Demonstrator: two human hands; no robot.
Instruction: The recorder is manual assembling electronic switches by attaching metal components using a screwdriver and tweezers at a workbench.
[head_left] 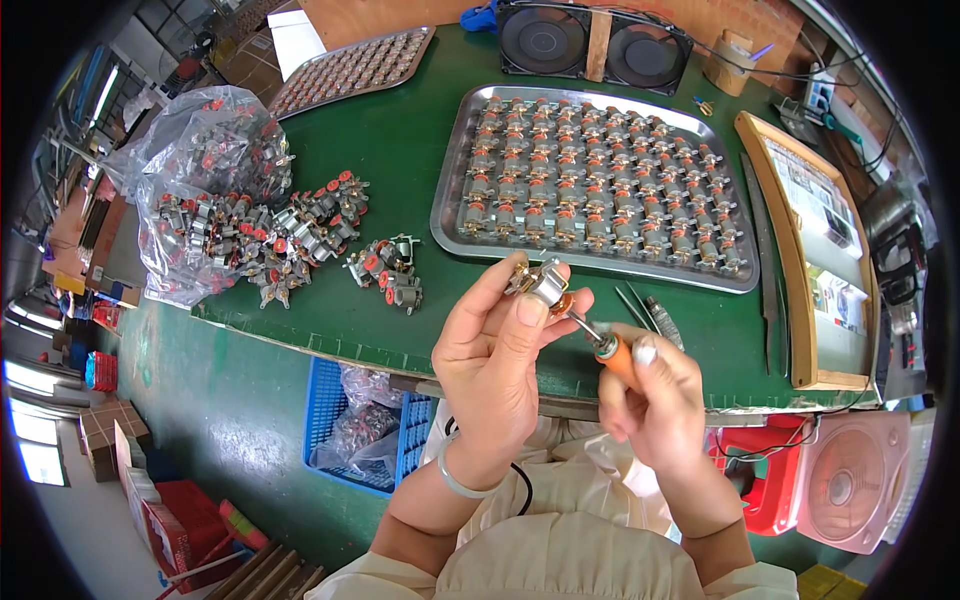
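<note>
My left hand point(500, 360) pinches a small silver motor point(545, 282) with a reddish-orange end, holding it up over the table's front edge. In my right hand point(655, 400) is a screwdriver with an orange handle point(618, 360); its shaft reaches up to the motor's orange end. Whether the tip touches is too small to tell. Behind my hands a metal tray point(600, 262) carries several rows of similar motors. To the left, a loose heap of such motors point(300, 230) spills from a clear plastic bag point(215, 130), and a smaller cluster point(388, 270) lies nearer to me.
Tweezers point(640, 305) and a grey-handled tool point(663, 322) lie right of my hands. A wooden frame point(800, 300) stands at the right. Two black fans point(545, 40) and a second filled tray point(350, 70) are at the back. Below the table sits a blue crate point(322, 410).
</note>
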